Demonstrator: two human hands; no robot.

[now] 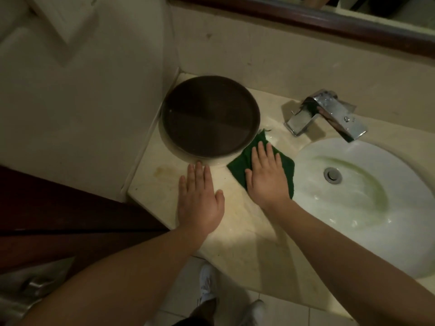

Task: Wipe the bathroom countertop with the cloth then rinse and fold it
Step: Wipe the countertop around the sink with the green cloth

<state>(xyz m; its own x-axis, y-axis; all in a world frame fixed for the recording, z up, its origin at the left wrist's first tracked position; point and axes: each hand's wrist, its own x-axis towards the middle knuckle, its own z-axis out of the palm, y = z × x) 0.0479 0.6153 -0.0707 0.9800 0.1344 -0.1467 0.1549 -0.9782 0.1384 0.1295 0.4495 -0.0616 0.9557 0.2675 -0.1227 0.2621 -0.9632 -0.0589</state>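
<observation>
A dark green cloth lies flat on the cream marble countertop, between a round dark tray and the sink. My right hand presses flat on the cloth with fingers spread, covering most of it. My left hand rests flat on the bare countertop to the left of the cloth, fingertips touching the tray's near rim. Neither hand grips anything.
A round dark brown tray fills the back left corner of the counter. A white oval sink with a metal drain lies at the right, a chrome faucet behind it. A wall stands left, a framed mirror behind.
</observation>
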